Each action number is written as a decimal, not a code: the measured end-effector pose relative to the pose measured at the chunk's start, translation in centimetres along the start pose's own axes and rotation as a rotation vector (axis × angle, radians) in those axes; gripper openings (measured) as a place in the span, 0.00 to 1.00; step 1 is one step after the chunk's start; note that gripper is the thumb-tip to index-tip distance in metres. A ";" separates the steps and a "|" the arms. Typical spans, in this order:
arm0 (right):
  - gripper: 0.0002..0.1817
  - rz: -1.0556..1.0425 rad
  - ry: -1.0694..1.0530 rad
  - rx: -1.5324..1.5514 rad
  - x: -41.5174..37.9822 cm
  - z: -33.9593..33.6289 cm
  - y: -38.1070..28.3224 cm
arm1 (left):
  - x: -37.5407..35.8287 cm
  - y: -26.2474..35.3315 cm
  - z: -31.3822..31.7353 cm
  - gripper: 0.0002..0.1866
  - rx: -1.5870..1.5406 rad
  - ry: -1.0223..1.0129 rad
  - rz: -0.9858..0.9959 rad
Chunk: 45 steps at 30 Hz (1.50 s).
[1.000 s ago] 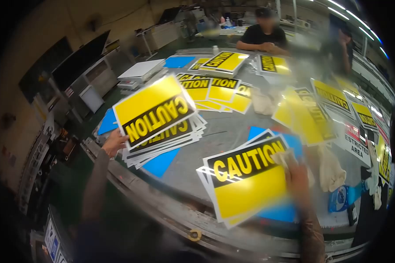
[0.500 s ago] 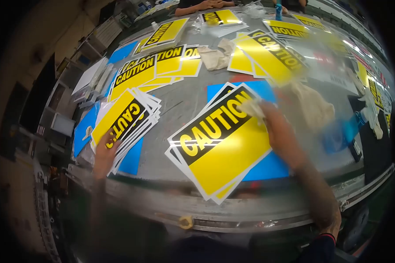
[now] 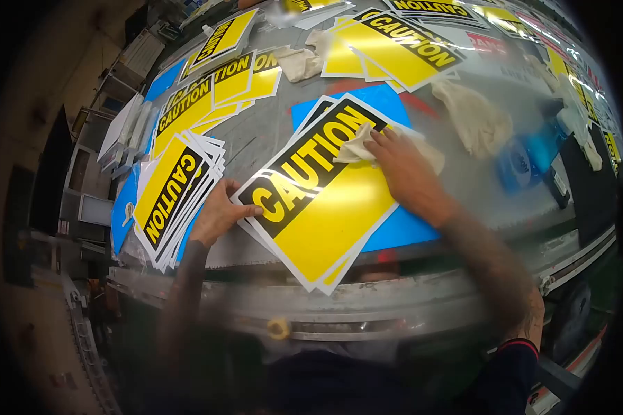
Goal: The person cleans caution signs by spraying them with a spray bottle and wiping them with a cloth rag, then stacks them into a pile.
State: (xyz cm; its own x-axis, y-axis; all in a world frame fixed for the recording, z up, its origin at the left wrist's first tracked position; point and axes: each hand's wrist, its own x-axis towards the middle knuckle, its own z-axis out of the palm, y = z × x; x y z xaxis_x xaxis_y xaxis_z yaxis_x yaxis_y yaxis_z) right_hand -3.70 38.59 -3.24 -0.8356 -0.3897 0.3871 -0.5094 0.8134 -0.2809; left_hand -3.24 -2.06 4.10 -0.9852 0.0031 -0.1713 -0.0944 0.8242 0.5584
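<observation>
A yellow and black caution sign (image 3: 325, 221) lies tilted on top of another sign, over a blue sheet (image 3: 401, 232). My left hand (image 3: 218, 211) is at its left corner, with the thumb on the printed face and the fingers by the edge. A crumpled off-white cloth (image 3: 356, 149) is under the fingers of my right hand (image 3: 405, 166), pressed on the sign's upper right part near the end of the lettering. To the left of my left hand sits a fanned stack of caution signs (image 3: 169, 190), partly on another blue sheet (image 3: 122, 214).
More caution signs (image 3: 183, 111) lie at the back left and others (image 3: 408, 48) at the back. Off-white gloves or cloths (image 3: 474, 121) lie on the grey table (image 3: 256, 149). A blue-tinted bottle (image 3: 522, 162) is at the right. The table's metal edge (image 3: 367, 308) runs in front of me.
My left hand has left the stack of signs and moved right to the corner of the middle sign. My right hand has shifted with the cloth across that sign. The camera view has shifted.
</observation>
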 end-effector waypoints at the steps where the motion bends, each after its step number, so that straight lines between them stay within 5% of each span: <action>1: 0.26 0.001 -0.006 -0.003 -0.1 -0.1 0.0 | -0.1 -0.3 -0.4 0.38 -0.161 -0.007 0.012; 4: 0.26 0.018 -0.005 0.026 -0.2 -0.3 -0.2 | -1.6 2.0 -1.8 0.27 -0.813 -0.055 -0.036; 8: 0.25 -0.027 0.048 0.041 -0.1 -0.3 -0.2 | -4.9 2.1 -1.1 0.42 -1.264 -0.160 0.193; 10: 0.25 -0.042 0.083 0.056 -0.4 -0.3 0.0 | -7.9 3.8 2.0 0.42 -1.416 -0.235 0.244; 13: 0.26 -0.038 0.058 0.052 -0.3 -0.7 -0.2 | -11.8 1.7 7.4 0.40 -1.129 -0.267 -0.162; 17: 0.26 0.027 0.071 0.123 -0.2 -1.7 -0.5 | -11.7 4.5 5.7 0.41 -1.186 -0.316 -0.176; 18: 0.23 0.015 0.110 0.073 0.1 -1.9 -0.2 | -11.3 4.1 4.8 0.32 -1.103 -0.206 -0.122; 21: 0.20 0.313 0.141 0.244 0.8 -4.5 0.8 | -9.3 1.6 -0.8 0.35 -1.037 -0.231 0.087; 23: 0.19 0.398 0.331 0.457 1.5 -7.0 1.3 | -8.7 0.1 -4.3 0.37 -0.953 -0.134 0.200; 27: 0.23 0.555 0.427 1.661 2.0 -8.6 3.1 | -7.7 -0.6 -10.2 0.38 -0.905 -0.103 0.323; 30: 0.39 0.540 0.005 1.999 2.1 -7.7 3.6 | -6.1 -0.6 -12.6 0.36 -0.908 -0.165 0.320; 33: 0.47 0.433 -0.483 1.854 0.7 -6.6 1.0 | -2.4 -3.2 -14.0 0.33 -0.834 -0.305 0.271; 35: 0.40 0.500 -0.647 1.886 -0.5 -5.3 0.0 | -0.7 -1.7 -13.7 0.28 -0.716 -0.317 0.249; 37: 0.34 0.462 -0.688 1.297 0.2 -8.1 -3.1 | 1.3 -0.2 -12.8 0.28 -0.659 -0.356 0.258; 40: 0.29 0.521 -0.462 1.574 0.0 -8.4 -3.6 | 3.0 1.5 -9.9 0.30 -1.392 -0.248 0.204; 43: 0.24 0.535 -0.189 1.837 0.5 -7.3 -3.1 | 2.4 0.8 -5.6 0.35 -1.723 -0.223 0.305; 45: 0.23 0.516 -0.066 1.936 0.8 -7.1 -3.5 | 0.3 1.1 0.0 0.35 -1.488 -0.216 0.317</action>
State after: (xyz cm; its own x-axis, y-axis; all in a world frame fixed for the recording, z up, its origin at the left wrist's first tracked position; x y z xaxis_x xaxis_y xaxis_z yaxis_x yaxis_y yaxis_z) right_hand -1.15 38.45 4.31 -0.9305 -0.3643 -0.0392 0.2686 -0.6055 -0.7492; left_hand -3.64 -1.16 4.67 -0.9654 0.2511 0.0698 -0.0739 -0.5205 0.8506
